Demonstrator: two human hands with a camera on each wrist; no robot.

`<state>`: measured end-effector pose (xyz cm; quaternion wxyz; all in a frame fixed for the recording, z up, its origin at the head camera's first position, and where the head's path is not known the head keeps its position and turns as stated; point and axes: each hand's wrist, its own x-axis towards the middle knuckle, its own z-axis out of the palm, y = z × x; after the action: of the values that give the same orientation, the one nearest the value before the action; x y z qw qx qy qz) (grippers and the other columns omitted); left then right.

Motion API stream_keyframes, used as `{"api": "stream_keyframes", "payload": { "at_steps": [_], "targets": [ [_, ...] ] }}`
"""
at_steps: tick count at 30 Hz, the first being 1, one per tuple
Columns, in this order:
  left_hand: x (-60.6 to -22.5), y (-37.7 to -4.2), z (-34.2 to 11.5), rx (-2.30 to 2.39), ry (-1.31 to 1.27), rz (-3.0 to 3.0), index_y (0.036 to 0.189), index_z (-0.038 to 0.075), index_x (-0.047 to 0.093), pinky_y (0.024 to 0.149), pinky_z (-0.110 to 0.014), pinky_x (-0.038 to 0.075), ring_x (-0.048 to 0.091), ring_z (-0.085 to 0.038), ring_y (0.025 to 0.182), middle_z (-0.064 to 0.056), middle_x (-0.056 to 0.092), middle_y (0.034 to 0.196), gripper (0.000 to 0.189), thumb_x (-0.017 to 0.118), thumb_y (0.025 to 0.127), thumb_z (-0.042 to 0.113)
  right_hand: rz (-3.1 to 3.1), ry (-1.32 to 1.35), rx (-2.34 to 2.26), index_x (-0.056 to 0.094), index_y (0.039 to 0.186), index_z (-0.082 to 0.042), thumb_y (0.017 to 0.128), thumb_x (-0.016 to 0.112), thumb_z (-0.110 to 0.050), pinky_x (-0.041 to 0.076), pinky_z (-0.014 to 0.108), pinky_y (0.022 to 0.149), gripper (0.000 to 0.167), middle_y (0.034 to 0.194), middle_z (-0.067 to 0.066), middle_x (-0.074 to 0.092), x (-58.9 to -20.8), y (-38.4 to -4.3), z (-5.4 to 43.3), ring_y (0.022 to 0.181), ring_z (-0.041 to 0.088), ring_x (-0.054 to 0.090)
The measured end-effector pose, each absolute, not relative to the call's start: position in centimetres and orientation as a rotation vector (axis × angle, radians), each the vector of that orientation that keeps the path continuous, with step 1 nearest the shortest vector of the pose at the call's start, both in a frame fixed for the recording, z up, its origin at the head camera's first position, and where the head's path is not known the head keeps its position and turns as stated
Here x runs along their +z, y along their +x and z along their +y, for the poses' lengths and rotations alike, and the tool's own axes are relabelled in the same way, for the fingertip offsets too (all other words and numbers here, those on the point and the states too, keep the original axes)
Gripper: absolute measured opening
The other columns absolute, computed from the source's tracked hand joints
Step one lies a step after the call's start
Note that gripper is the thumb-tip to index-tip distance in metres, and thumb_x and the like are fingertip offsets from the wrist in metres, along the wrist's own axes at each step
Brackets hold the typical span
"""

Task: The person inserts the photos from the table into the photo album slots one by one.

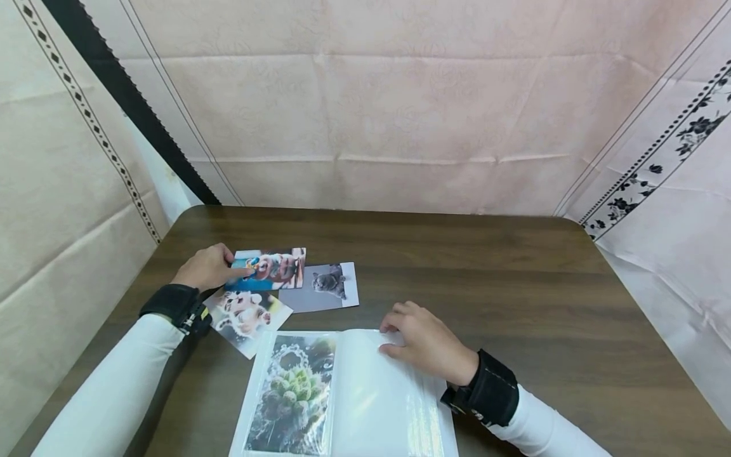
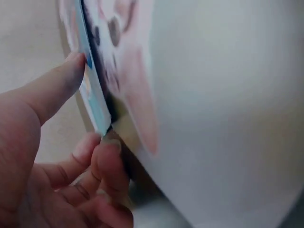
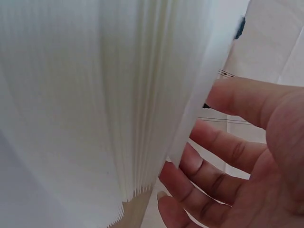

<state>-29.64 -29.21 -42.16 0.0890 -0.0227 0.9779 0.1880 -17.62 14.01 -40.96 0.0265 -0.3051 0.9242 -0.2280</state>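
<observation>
My left hand [image 1: 209, 268] pinches the left edge of a blue-and-red photo [image 1: 275, 270]; in the left wrist view, the thumb [image 2: 71, 66] lies on its face and the other fingers curl by its lower corner. That photo overlaps a grey cat photo [image 1: 328, 284] and a pale-toned photo [image 1: 247, 320]. In front lies an open photo album [image 1: 377, 406], its left page holding a picture of a green succulent [image 1: 296, 393]. Over the top of the blank right page rests my right hand [image 1: 425, 339], with relaxed fingers touching the page edge in the right wrist view.
The brown wooden table [image 1: 542, 304] has rounded far corners. Patterned pale cloth [image 1: 411, 114] hangs behind it and along both sides. Many stacked album leaves [image 3: 147, 95] show edge-on in the right wrist view.
</observation>
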Motion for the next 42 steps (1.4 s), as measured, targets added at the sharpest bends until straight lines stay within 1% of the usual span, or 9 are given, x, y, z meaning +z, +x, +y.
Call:
{"api": "stream_keyframes", "payload": {
  "at_steps": [2,9,11,14,20,28,32,36,42],
  "targets": [
    [-41.8,-29.7,-29.2,0.524,-0.099,2.885,0.124,-0.009,0.053,0.077,-0.047,0.049,0.057,-0.037,0.094,-0.028,0.062,0.114,0.072,0.070,0.091,0.052,2.854,-0.942,-0.711,0.074,0.098,-0.012,0.084,0.084,-0.023,0.049,0.025,0.073,0.020,0.095,-0.002,0.065,-40.9,-17.6,14.0,0.088,0.011,0.052],
    [-41.1,-30.1,-29.0,0.484,-0.140,2.813,0.112,-0.008,0.069,0.068,-0.036,0.044,0.060,-0.031,0.084,-0.015,0.067,0.088,0.065,0.068,0.092,0.054,2.808,-0.929,-0.742,0.071,0.098,-0.012,0.083,0.084,-0.023,0.046,0.026,0.075,0.022,0.087,-0.005,0.062,-40.7,-17.8,13.8,0.086,0.011,0.051],
    [-41.2,-30.2,-29.1,0.484,-0.145,2.798,0.112,-0.008,0.068,0.067,-0.035,0.043,0.060,-0.030,0.084,-0.014,0.067,0.088,0.065,0.069,0.092,0.054,2.780,-0.903,-0.741,0.070,0.099,-0.013,0.084,0.084,-0.025,0.044,0.027,0.076,0.024,0.087,-0.005,0.060,-40.7,-17.9,13.7,0.086,0.012,0.049],
    [-41.5,-30.4,-29.1,0.471,-0.135,2.795,0.109,-0.007,0.068,0.066,-0.034,0.043,0.058,-0.029,0.082,-0.013,0.065,0.087,0.063,0.069,0.091,0.054,2.741,-0.858,-0.745,0.068,0.102,-0.013,0.085,0.083,-0.027,0.044,0.029,0.078,0.026,0.092,-0.005,0.059,-40.7,-18.0,13.6,0.088,0.012,0.049],
    [-41.4,-30.5,-28.9,0.483,-0.085,2.816,0.092,0.000,0.065,0.060,-0.032,0.037,0.054,-0.024,0.070,-0.005,0.052,0.072,0.047,0.069,0.093,0.047,2.711,-0.818,-0.768,0.067,0.104,-0.013,0.088,0.079,-0.029,0.047,0.029,0.077,0.026,0.095,-0.003,0.059,-40.6,-18.3,13.5,0.088,0.012,0.052],
    [-40.8,-29.9,-28.7,0.534,-0.021,2.953,0.114,-0.005,0.063,0.058,-0.031,0.040,0.061,-0.024,0.072,-0.012,0.064,0.082,0.051,0.062,0.100,0.044,2.677,-0.740,-0.874,0.066,0.104,-0.013,0.093,0.075,-0.025,0.051,0.038,0.088,0.019,0.104,0.000,0.067,-40.8,-18.7,13.6,0.100,0.016,0.059],
    [-40.7,-29.8,-29.1,0.655,-0.006,2.974,0.126,-0.007,0.056,0.057,-0.030,0.045,0.065,-0.019,0.065,-0.020,0.068,0.093,0.057,0.057,0.103,0.045,2.627,-0.740,-0.991,0.067,0.103,-0.010,0.092,0.074,-0.011,0.051,0.030,0.078,0.012,0.096,0.000,0.068,-40.7,-18.9,13.7,0.088,0.016,0.059],
    [-40.6,-29.8,-29.1,0.838,0.015,2.986,0.121,-0.006,0.055,0.056,-0.031,0.046,0.064,-0.019,0.063,-0.020,0.065,0.093,0.048,0.053,0.105,0.040,2.593,-0.748,-1.062,0.071,0.102,-0.007,0.093,0.071,-0.003,0.046,0.022,0.065,0.010,0.087,0.001,0.067,-40.6,-19.0,13.9,0.074,0.011,0.053],
    [-40.5,-29.1,-27.7,1.178,-0.050,2.982,0.119,-0.002,0.057,0.052,-0.029,0.043,0.059,-0.022,0.062,-0.017,0.064,0.092,0.053,0.050,0.104,0.047,2.613,-0.803,-1.094,0.074,0.097,-0.006,0.092,0.071,-0.003,0.048,0.021,0.067,0.007,0.088,0.001,0.071,-40.5,-18.8,14.0,0.073,0.007,0.053]
  ]
}}
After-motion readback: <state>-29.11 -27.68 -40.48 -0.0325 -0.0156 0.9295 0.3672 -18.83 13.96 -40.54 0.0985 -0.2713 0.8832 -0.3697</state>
